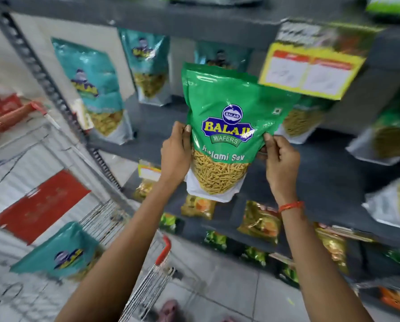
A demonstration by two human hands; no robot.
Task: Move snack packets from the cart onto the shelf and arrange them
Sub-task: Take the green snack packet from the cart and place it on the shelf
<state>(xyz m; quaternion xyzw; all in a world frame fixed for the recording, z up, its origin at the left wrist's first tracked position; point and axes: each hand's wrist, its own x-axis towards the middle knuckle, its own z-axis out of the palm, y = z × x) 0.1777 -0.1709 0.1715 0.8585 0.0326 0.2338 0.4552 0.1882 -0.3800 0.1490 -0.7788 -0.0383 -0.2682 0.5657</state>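
Observation:
I hold a green Balaji Ratlami Sev packet (pixel 227 117) upright in front of the grey shelf (pixel 148 126). My left hand (pixel 174 154) grips its left edge and my right hand (pixel 279 159) pinches its right edge. There seem to be two packets stacked together in my hands, one behind the other. The wire cart (pixel 134 270) stands at the lower left with a teal packet (pixel 59 252) and a red packet (pixel 41 205) in it.
Teal packets (pixel 92 87) stand on the shelf to the left, and green ones (pixel 303 117) sit behind and to the right. A yellow price tag (pixel 310 70) hangs from the shelf above. Lower shelves hold small yellow and green snack packs (pixel 259 221). The floor is tiled.

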